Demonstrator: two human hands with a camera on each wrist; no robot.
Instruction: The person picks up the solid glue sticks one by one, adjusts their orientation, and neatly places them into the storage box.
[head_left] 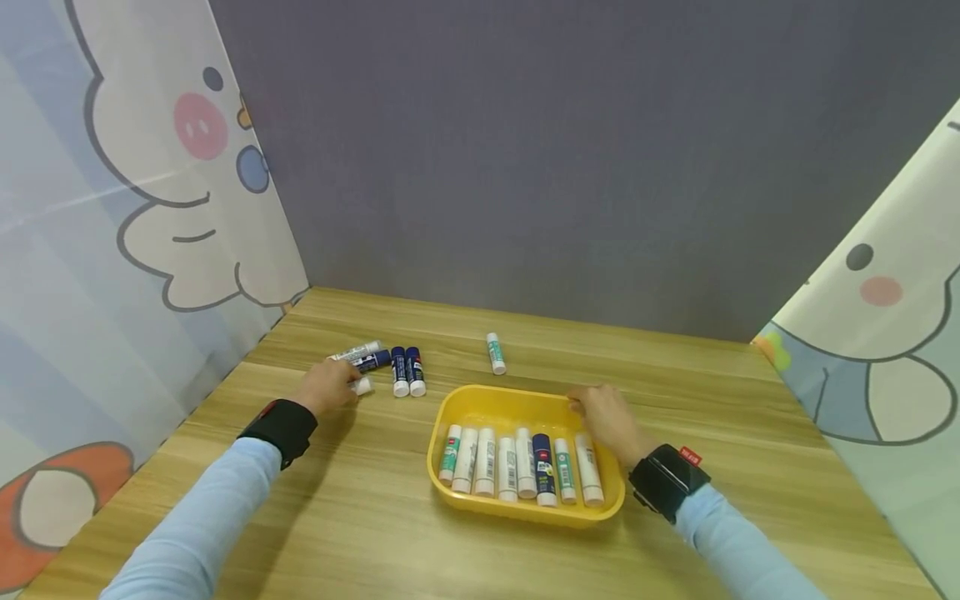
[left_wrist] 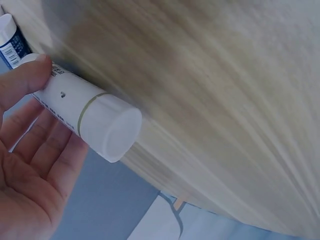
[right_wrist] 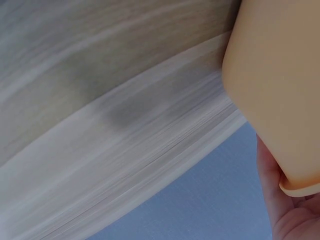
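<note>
Presently, the left hand (head_left: 327,387) pinches a white plastic glue stick (left_wrist: 85,114) lying on the wooden worktop (head_left: 360,508), far left. Right hand (head_left: 609,419) fingers curl over the yellow plastic tray (head_left: 480,402) rim, centre.

Bright, even light, soft shadows under the sleeves, wide-angle edge bending, blurred wrist views

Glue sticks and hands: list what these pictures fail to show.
- Print on the glue sticks in the yellow tray: too small in the head view.
- White glue stick in the left hand: far end covered by the thumb in the left wrist view.
- Right hand: fingers hidden behind the tray wall in the right wrist view, so its grip on the rim is unclear.
</note>
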